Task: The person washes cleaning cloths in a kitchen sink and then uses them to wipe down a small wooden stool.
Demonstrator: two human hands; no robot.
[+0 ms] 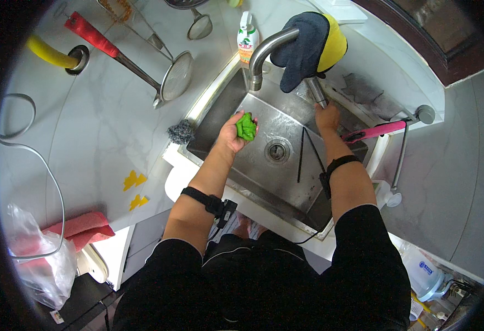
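Observation:
My left hand (230, 134) is over the left side of a stainless steel sink (262, 173), palm up, with the fingers curled around a crumpled bright green cloth (246, 127). To the right, my right hand (328, 118) grips the lower metal body (317, 92) of the tap behind the basin. The curved tap spout (262, 49) points down into the sink, and no stream of water is discernible. A dark grey and yellow mitt (308, 45) hangs over the tap. Two thin black sticks (301, 155) lie in the basin, right of the drain (277, 151).
A steel wool scrubber (181, 131) sits on the sink's left rim. A spray bottle (248, 39) stands behind. On the left counter lie a red-handled strainer (132, 68) and yellow star-like pieces (131, 180). A pink-handled object (384, 128) crosses the right rim.

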